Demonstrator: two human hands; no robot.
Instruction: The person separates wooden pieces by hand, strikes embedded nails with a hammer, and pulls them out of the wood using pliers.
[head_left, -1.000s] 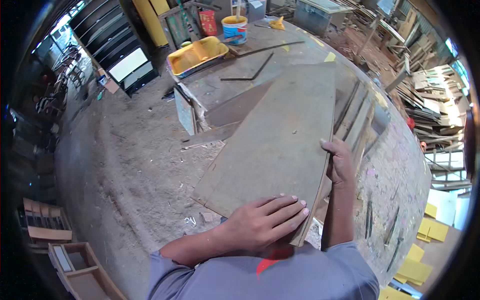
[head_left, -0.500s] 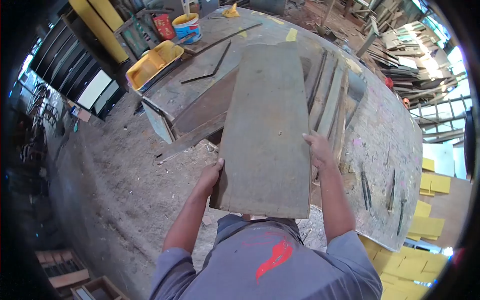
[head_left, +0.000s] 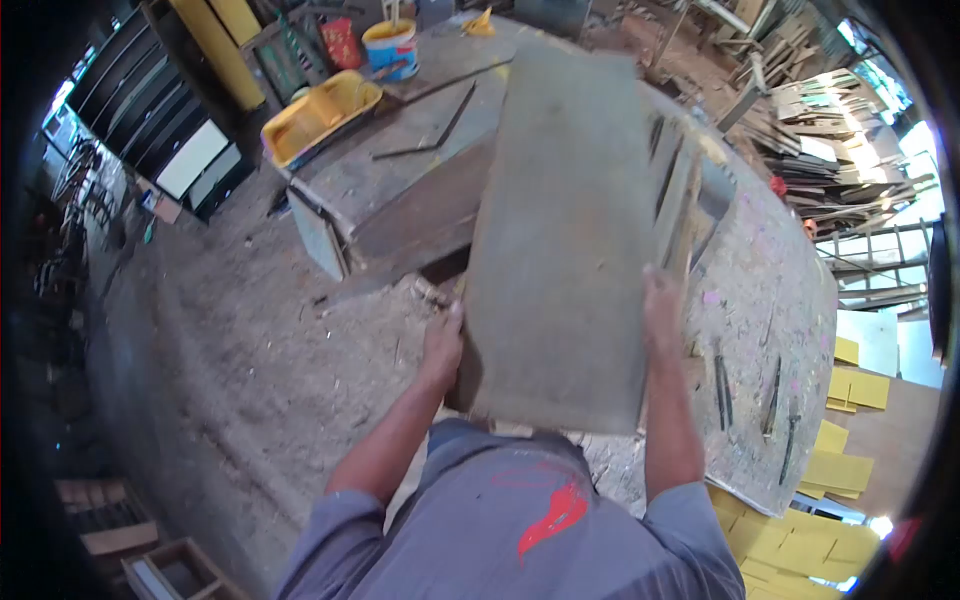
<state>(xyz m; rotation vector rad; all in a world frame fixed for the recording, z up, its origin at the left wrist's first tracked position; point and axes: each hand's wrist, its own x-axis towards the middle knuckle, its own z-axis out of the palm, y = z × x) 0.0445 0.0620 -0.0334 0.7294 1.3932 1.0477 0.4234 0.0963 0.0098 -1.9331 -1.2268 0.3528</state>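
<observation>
A long grey-brown wooden board (head_left: 565, 240) stretches away from my body over the near side of the paint-stained worktable (head_left: 750, 250). My left hand (head_left: 442, 345) grips its left edge near the close end, with the thumb on top. On the opposite edge, slightly higher up, my right hand (head_left: 661, 310) holds the board, a little blurred by motion. The fingers of both hands are partly hidden beneath it. Under and beside the board lie a brown panel (head_left: 425, 210) on the left and narrow wood strips (head_left: 678, 195) on the right.
A yellow paint tray (head_left: 320, 118) and a paint bucket (head_left: 390, 50) stand at the table's far left. A thin angled strip (head_left: 440, 130) lies near them. Dark tools (head_left: 772, 395) rest on the right. Yellow pieces (head_left: 850, 470) are beyond the right edge, and scrap wood (head_left: 850, 165) is piled behind.
My left hand has gone from lying flat on the board to gripping its left edge. The board has turned from slanted to nearly straight ahead, then shifted slightly farther away.
</observation>
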